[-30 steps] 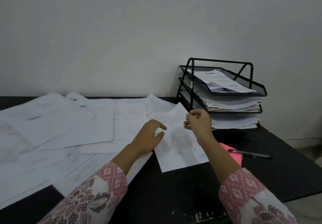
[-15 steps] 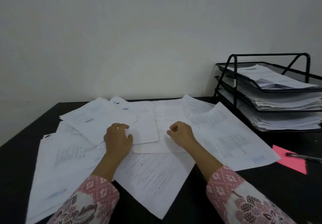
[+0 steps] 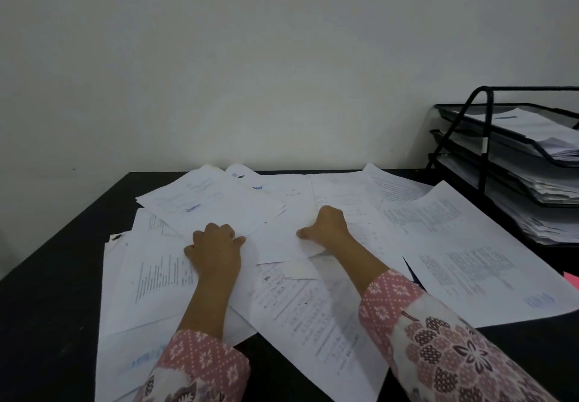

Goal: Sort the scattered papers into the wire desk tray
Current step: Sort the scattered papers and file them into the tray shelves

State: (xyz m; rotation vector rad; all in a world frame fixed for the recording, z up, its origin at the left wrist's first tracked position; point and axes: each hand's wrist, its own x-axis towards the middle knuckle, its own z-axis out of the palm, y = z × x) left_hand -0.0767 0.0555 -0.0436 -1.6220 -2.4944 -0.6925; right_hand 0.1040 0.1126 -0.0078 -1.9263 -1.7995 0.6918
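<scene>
Hands, left (image 3: 216, 249) and right (image 3: 326, 228), curl on scattered papers (image 3: 313, 307), seemingly gripping sheets.

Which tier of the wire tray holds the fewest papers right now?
The top tier: only a thin, loose pile. The middle tier and bottom tier hold thick stacks.

Papers (image 3: 316, 304) cover desk (image 3: 56, 292) — tray (image 3: 513, 148) right.
</scene>
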